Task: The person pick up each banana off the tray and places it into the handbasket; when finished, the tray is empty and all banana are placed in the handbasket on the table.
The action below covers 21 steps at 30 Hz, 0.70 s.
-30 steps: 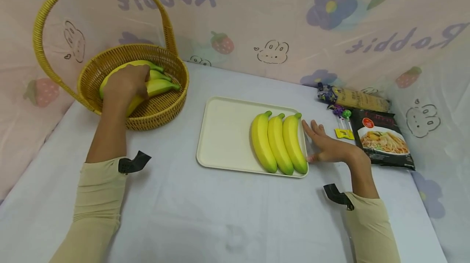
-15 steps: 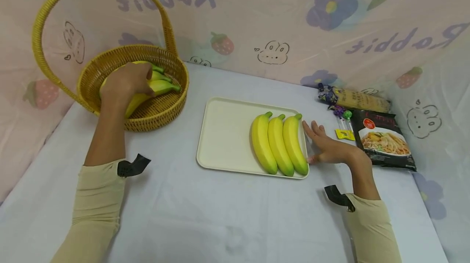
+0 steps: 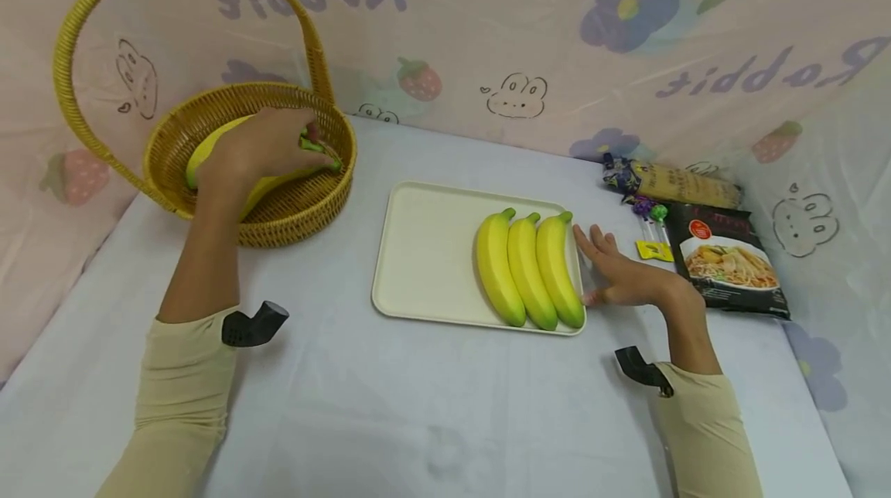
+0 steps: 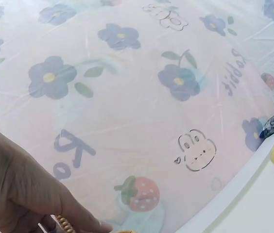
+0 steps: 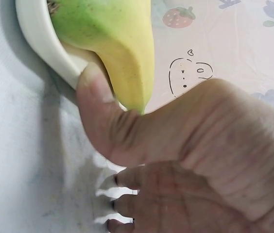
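Fingers (image 3: 306, 144) of the left hand (image 3: 261, 146) curled over a bunch of bananas (image 3: 209, 154) inside the wicker basket (image 3: 299, 208) at the far left of the counter (image 3: 418, 405), gripping it near its green stem ends; the bunch lay low in the basket, and whether it had lifted off the weave could not be told. To the right, the cream tray (image 3: 425, 250) held a second bunch of three bananas (image 3: 529, 270) along its right side, stems pointing far. The right hand (image 3: 623, 277) rested flat on the counter just beside the tray's right rim, fingers (image 3: 592, 247) spread and straight, with the thumb (image 5: 95, 104) pressed against the rim under the nearest banana, apparently steadying the tray. One bunch thus appeared placed, with the tray's left half open for the basket bunch. Far right lay a noodle packet (image 3: 731, 266), a snack bag (image 3: 668, 182) and lollipops (image 3: 649, 213).
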Tool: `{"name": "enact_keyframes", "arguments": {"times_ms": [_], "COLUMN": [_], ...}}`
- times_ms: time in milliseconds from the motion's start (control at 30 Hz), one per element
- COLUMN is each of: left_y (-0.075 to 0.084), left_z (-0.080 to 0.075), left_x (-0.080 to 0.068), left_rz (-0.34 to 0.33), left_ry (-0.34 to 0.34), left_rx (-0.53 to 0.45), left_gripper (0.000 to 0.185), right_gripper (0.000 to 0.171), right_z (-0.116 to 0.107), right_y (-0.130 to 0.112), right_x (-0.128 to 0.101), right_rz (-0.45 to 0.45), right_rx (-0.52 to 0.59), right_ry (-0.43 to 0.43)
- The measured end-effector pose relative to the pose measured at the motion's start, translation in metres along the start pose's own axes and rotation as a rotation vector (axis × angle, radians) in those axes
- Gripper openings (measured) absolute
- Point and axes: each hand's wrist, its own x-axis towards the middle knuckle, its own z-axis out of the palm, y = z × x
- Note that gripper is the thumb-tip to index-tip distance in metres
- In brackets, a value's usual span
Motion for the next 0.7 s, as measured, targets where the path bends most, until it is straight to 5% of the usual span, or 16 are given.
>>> {"name": "enact_keyframes", "arguments": {"times_ms": [433,700], "left_y": [0.070,0.117], "left_z": [0.025,0.052], "left_x": [0.013,0.030], "left_rz": [0.172,0.224], "left_ry": [0.058,-0.045], "left_rx": [-0.050,-0.034], "left_gripper": [0.039,0.046], "right_gripper": [0.126,0.126], "right_z": [0.000,-0.002], "right_y": [0.002,0.001], "right_x": [0.004,0.000], "right_rz": [0.001,0.016], "right_rx": [-0.001,0.000], "right_ry": [0.002,-0.001]}}
